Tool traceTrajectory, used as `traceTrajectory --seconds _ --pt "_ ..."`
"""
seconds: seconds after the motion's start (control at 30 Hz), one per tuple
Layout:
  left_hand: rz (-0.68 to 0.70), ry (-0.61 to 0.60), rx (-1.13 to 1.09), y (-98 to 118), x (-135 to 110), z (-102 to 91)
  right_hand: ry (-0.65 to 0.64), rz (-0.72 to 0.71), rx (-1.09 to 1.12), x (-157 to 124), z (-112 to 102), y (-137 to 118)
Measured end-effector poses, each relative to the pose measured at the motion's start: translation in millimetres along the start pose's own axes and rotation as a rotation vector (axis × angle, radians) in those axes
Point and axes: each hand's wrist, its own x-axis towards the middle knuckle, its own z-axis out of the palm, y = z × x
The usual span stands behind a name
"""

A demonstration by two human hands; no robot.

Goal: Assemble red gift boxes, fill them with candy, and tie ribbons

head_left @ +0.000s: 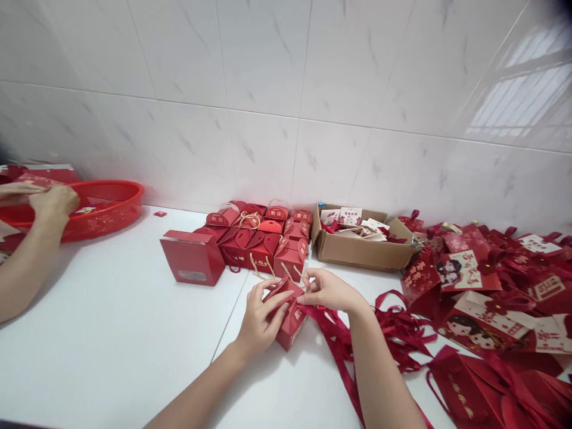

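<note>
A small red gift box (291,332) with gold lettering sits tilted towards me on the white table. My left hand (258,317) grips it from the left, thumb and fingers across its top and side. At the box's upper right edge, the fingers of my right hand (329,290) pinch the end of a dark red ribbon (328,330). From there the ribbon trails down the table to the right, beside a tangle of loose ribbons (400,333). My right fingers hide where ribbon and box meet.
Behind my hands stand rows of red gift boxes (261,238) and a larger red box (192,256). A cardboard box (364,250) holds printed cards. Decorated red boxes (482,322) crowd the right. At left, another person's hands (53,202) work over a red basket (116,214).
</note>
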Motion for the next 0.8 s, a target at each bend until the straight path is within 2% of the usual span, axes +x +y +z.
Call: traceTrajectory --seconds 0.23,0.4,0.57,0.8 --pt "0.010 -0.001 0.051 4 1 -4.3 0.062 0.010 -0.091 0 15 -10" --pt "-0.005 -0.111 0.123 5 1 -6.9 0.095 -0.024 -0.147 4 24 -8" --pt "-0.007 -0.184 0.227 6 1 -9.4 0.089 -0.015 -0.197 4 20 -5" --pt "-0.090 -0.207 0.157 11 1 -8.8 0.146 -0.011 -0.249 1 13 -6"
